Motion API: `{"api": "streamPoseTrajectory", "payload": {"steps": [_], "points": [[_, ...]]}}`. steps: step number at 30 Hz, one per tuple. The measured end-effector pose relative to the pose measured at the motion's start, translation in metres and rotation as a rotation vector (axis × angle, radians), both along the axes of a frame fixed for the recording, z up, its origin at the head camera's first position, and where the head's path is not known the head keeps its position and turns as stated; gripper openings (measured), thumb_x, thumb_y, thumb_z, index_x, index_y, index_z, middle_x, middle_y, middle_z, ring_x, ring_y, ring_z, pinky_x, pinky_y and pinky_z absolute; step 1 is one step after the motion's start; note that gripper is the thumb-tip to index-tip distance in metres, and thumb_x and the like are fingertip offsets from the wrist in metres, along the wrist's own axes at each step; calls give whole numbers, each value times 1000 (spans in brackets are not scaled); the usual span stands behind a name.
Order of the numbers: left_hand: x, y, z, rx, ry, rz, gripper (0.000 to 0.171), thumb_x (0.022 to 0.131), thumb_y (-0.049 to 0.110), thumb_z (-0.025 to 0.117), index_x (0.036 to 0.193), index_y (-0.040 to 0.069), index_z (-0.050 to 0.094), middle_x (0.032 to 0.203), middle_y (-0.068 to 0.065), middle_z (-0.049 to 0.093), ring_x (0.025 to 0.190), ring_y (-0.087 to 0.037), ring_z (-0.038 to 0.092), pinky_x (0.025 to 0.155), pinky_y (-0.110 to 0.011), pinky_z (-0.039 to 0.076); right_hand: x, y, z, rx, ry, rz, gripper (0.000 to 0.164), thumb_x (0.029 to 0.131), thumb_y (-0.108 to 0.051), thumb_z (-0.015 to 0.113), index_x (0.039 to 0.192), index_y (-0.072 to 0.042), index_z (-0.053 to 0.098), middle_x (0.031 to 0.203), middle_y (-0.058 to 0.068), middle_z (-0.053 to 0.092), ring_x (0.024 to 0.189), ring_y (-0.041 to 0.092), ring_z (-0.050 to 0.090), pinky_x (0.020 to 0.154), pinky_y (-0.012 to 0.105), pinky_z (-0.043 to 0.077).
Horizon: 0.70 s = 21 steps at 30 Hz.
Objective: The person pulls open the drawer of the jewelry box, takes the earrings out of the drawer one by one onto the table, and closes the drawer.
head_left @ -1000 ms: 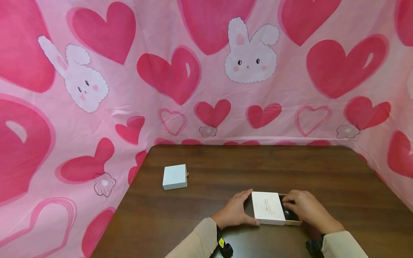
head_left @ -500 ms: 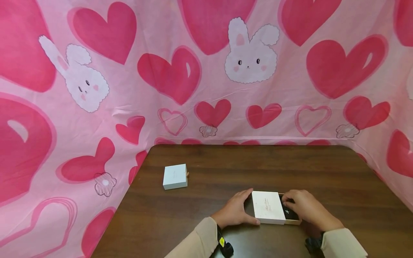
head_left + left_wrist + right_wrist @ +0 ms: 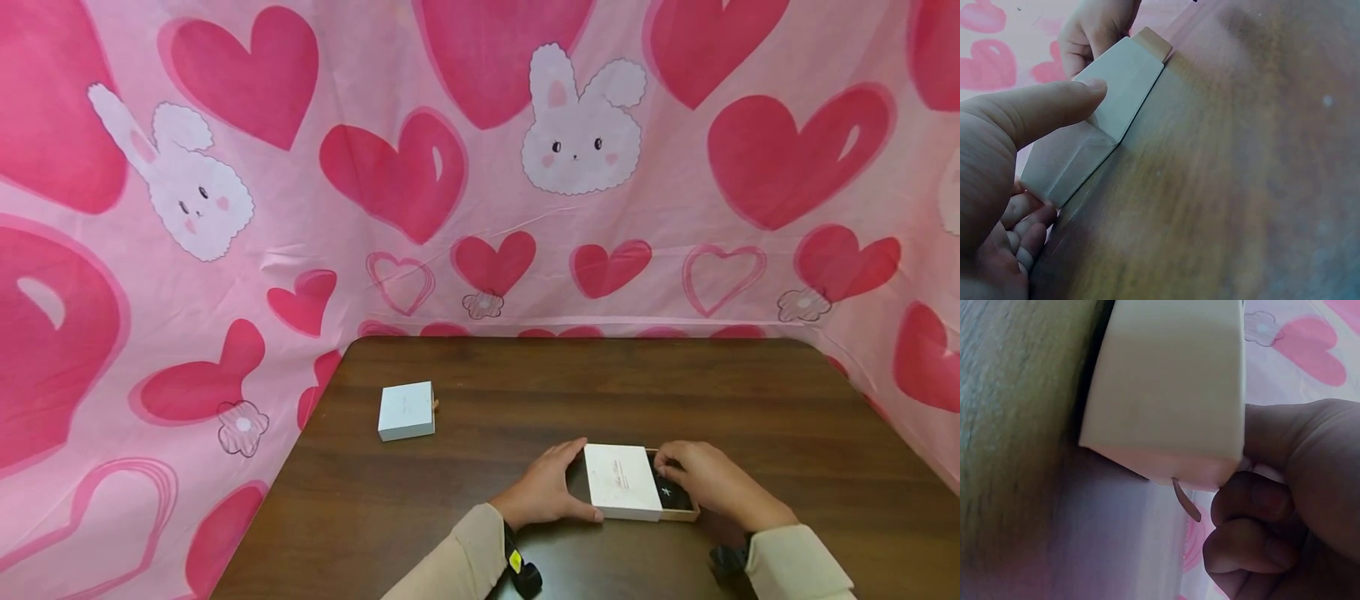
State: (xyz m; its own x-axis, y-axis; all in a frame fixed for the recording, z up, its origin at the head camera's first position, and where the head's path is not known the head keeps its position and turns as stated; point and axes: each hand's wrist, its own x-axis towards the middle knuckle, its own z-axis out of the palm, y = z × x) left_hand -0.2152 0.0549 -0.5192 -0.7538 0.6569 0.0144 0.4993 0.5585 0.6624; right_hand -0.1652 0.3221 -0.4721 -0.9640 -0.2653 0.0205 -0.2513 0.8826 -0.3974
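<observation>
A white drawer-style gift box (image 3: 621, 477) with faint lettering lies on the table, its drawer slid partly out to the right. My left hand (image 3: 540, 493) grips the sleeve's left end, thumb at the near side and fingers behind. Black lining (image 3: 678, 497) shows in the drawer, with a small silver star-shaped piece (image 3: 667, 492) on it. My right hand (image 3: 711, 477) reaches over the drawer's right end, thumb and forefinger tips down at the lining. Whether they pinch something there I cannot tell. A brown ribbon tab (image 3: 1186, 501) hangs from the drawer's end.
A second white box (image 3: 407, 410), closed, with a small ribbon tab on its right side, sits farther back on the left of the brown wooden table (image 3: 525, 383). A pink cloth (image 3: 480, 200) printed with hearts and rabbits hangs behind and beside the table.
My right hand's fingers have shifted slightly over the drawer. The left hand and both boxes stay essentially in place.
</observation>
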Motion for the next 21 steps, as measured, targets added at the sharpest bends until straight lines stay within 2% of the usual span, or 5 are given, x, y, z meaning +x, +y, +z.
{"api": "streamPoseTrajectory", "payload": {"steps": [11,21], "points": [[1,-1,1,0,-14,1,107,67,53,86,153,20,32,149,4,39,136,-15,35,105,-38,36,-1,-1,2,-39,-79,-30,13,89,-5,67,83,-16,62,76,-7,54,65,9,49,59,30,42],[1,-1,3,5,-17,5,107,67,52,86,153,20,32,149,4,39,136,-15,35,105,-38,36,-1,3,2,-53,-47,-4,13,89,-6,68,84,-16,62,78,-8,54,69,8,49,62,31,42]]}}
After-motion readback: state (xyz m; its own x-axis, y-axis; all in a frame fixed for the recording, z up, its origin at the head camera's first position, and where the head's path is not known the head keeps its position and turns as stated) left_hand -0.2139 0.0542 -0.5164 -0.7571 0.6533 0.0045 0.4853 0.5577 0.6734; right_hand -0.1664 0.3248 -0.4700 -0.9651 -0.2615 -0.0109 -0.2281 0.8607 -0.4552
